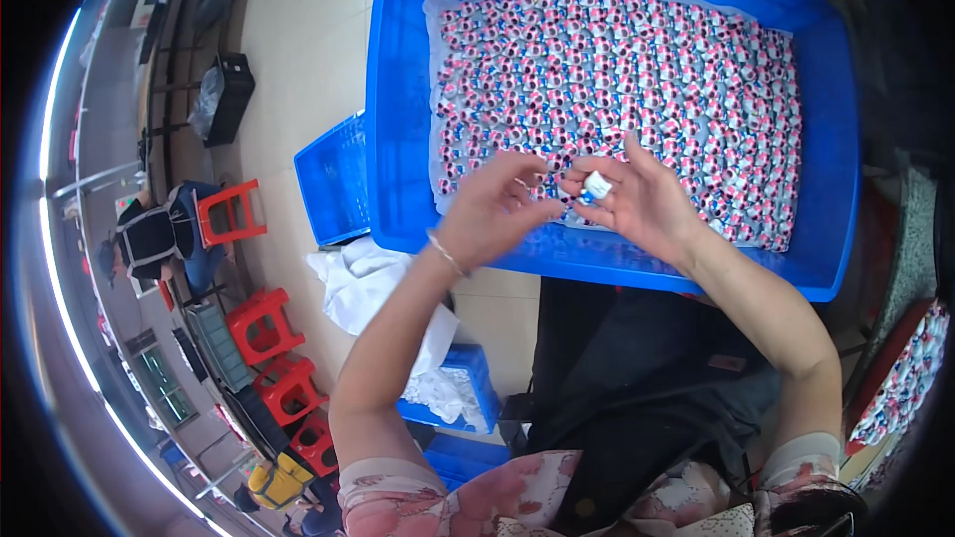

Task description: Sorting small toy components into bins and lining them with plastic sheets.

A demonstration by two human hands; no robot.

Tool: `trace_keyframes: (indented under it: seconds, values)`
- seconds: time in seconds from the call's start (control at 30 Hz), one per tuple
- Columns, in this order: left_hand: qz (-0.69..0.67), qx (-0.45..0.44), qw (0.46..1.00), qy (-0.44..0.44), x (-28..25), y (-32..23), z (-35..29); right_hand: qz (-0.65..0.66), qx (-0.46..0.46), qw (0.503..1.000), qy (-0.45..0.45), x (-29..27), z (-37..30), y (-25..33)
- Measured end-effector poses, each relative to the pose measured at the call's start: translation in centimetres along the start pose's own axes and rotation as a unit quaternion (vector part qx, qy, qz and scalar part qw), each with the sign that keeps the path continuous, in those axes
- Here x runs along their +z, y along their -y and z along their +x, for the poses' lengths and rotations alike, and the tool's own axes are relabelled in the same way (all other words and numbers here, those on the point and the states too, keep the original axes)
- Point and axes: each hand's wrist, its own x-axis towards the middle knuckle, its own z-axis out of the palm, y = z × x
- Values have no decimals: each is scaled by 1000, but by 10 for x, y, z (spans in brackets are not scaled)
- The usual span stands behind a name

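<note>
A large blue plastic tub [398, 89] lies before me, lined with a pale sheet [435, 50]. Rows of small pink, white and blue figures [617, 70] are packed closely inside it. Over the tub's near side, my right hand [652, 201] holds one small white and blue figure [597, 186] at its fingers, palm turned up. My left hand [497, 211] hovers just left of that piece, thumb and fingers curved but apart, with nothing visible between them. A thin bracelet circles the left wrist.
Left of the tub stands a smaller blue crate [333, 179], with white cloth [368, 283] below it. Another blue bin [477, 383] holds white material. Red stools [264, 326] and a seated person [164, 239] are farther left. More small figures [905, 378] lie on a red-edged tray at right.
</note>
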Motion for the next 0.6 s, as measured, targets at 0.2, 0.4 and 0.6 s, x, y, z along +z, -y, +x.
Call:
trace_keyframes:
  seconds: [0.2, 0.4, 0.6]
  values:
    - [123, 128, 984, 15, 38, 4, -5, -13, 0, 1000, -19, 25, -15, -17]
    - [45, -115, 992, 19, -55, 48, -8, -491, -61, 865, -86, 5, -62, -10]
    - [398, -131, 902, 100, -88, 77, 4, -735, -203, 639, -103, -1, -74, -12]
